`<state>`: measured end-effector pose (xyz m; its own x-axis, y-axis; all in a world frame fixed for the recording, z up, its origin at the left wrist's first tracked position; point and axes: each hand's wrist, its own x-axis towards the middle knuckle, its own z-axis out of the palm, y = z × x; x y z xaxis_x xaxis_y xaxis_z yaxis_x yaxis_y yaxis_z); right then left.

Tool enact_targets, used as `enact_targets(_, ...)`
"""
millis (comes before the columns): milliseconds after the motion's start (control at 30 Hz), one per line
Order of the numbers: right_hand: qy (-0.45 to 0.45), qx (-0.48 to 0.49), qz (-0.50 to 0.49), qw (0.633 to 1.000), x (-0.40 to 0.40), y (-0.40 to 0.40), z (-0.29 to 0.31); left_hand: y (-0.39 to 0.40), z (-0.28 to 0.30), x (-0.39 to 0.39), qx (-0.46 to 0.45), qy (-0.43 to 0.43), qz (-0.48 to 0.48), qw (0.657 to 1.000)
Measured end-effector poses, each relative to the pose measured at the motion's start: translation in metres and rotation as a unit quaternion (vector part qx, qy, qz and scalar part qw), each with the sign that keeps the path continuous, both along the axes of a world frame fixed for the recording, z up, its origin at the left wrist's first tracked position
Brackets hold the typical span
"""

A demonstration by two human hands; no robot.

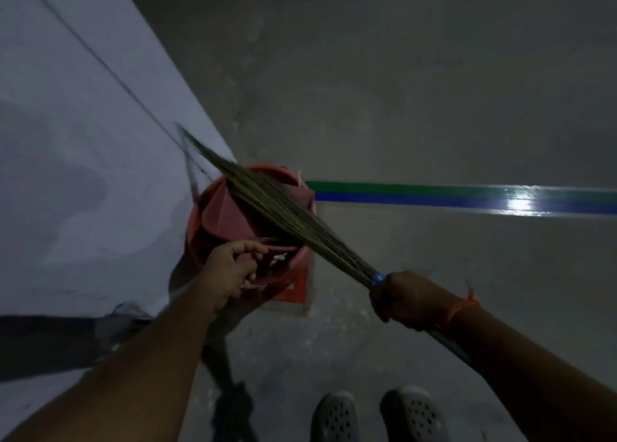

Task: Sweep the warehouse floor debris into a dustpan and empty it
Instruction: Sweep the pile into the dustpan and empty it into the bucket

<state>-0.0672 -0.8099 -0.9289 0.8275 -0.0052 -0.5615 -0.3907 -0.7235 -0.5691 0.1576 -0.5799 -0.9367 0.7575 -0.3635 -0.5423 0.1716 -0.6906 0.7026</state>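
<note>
Left hand (230,268) reaching down over the near rim of the red bucket (197,228), fingers curled round the handle of the red dustpan (227,214), forearm stretched straight out from the lower left. Dustpan tipped inside the bucket, its broad face turned upward. Right hand (405,299) just right of the bucket, fist wrapped tightly round the broom (283,211) just below its blue collar, wrist bent, an orange thread (462,306) tied round it. Bristles slanting up-left across the dustpan and past the bucket's far rim. Bucket standing against the pale wall (66,141), where a green-and-blue floor stripe (434,194) ends. Two grey clogs (374,415) on the floor (434,91), well below the bucket.
</note>
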Motion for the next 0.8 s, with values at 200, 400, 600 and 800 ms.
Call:
enact_targets(200,-0.007,-0.045,0.053,0.998,0.036,0.018,-0.005,0.02,0.006,0.036,0.151,-0.085,-0.078,0.982)
enact_targets(400,0.009,-0.059,0.012,0.998,0.039,0.014,0.014,0.012,0.016,0.034,0.36,-0.222,-0.165,0.891)
enact_targets(600,0.029,-0.031,-0.034,0.999,0.029,0.009,0.019,0.012,0.017,0.002,0.448,-0.243,-0.181,0.841)
enact_targets(800,0.039,0.002,-0.061,0.997,0.015,0.004,0.015,0.034,-0.001,-0.021,0.44,-0.184,-0.195,0.857)
